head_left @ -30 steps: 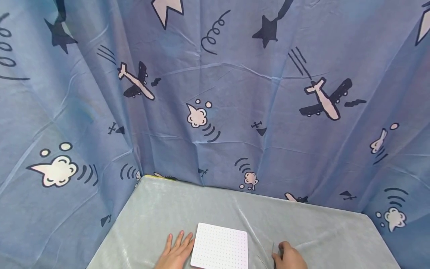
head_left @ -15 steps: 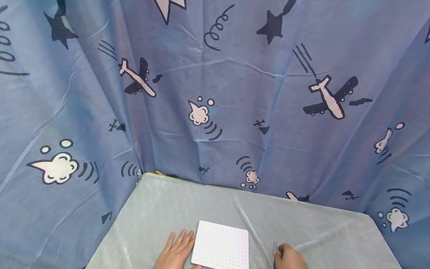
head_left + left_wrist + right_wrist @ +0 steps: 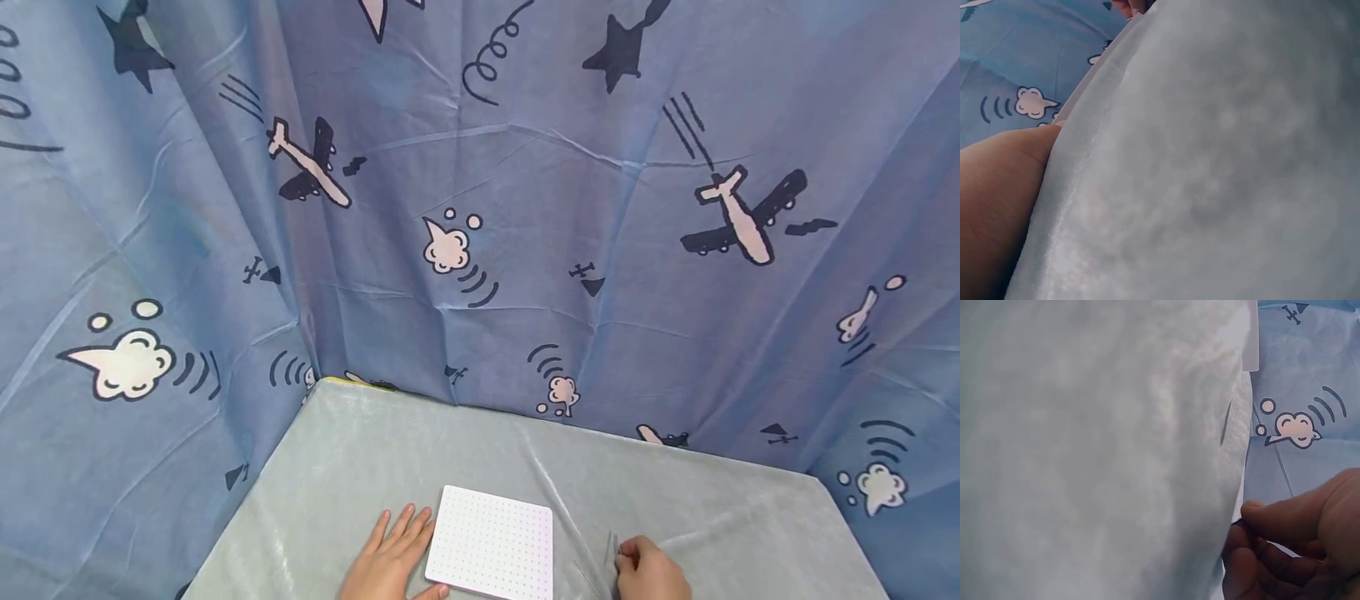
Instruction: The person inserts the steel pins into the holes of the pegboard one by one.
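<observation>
A white square board [image 3: 491, 542] with a grid of small dots lies on the grey cloth. My left hand [image 3: 390, 557] rests flat at its left side, fingers spread, the thumb at the board's near edge. To the board's right, my right hand [image 3: 651, 571] pinches a thin grey stick [image 3: 616, 543] between thumb and forefinger; only a dark end [image 3: 1237, 522] shows in the right wrist view. Another thin stick [image 3: 1227, 425] lies on the cloth between board and right hand. Part of my left hand [image 3: 1000, 194] fills the left wrist view's lower left.
Grey plush cloth [image 3: 450, 450] covers the table. A blue curtain [image 3: 510, 250] printed with planes and clouds hangs behind it and at both sides. A yellow strip [image 3: 360, 383] shows along the far left edge.
The right fingers have shifted slightly around the thin stick, which shows beyond the fingertips. The left hand stays beside the board, its thumb now in sight at the near edge. The head view has tilted slightly.
</observation>
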### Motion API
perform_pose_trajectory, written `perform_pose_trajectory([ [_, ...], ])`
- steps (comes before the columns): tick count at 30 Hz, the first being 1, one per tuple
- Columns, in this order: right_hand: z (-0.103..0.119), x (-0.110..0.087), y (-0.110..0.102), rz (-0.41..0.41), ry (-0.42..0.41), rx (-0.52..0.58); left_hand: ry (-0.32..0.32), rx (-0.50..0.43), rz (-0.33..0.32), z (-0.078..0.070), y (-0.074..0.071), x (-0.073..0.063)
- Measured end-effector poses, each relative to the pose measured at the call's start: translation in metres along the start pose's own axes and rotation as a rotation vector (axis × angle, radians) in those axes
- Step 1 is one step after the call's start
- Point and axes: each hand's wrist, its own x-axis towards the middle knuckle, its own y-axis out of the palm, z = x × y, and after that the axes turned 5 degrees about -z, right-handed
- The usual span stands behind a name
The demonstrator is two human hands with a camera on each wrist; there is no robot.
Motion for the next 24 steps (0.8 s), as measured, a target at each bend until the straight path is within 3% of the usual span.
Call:
perform_pose_trajectory([
  [4,0.0,-0.002,-0.002,0.023,0.034,0.003,0.025,0.038,-0.038,0.001,0.001,-0.002],
  [7,0.001,-0.004,-0.004,-0.003,0.053,0.016,0.018,0.024,-0.036,0.0,0.0,-0.002],
  [17,0.022,-0.019,-0.006,-0.224,0.047,0.146,-0.048,-0.076,0.02,-0.003,-0.005,0.0],
  [21,0.039,-0.029,-0.005,-0.229,-0.017,0.239,-0.033,-0.046,-0.006,-0.003,-0.004,-0.002],
  [24,0.052,-0.036,-0.001,-0.177,-0.091,0.304,-0.014,-0.017,-0.058,-0.004,-0.002,-0.003],
])
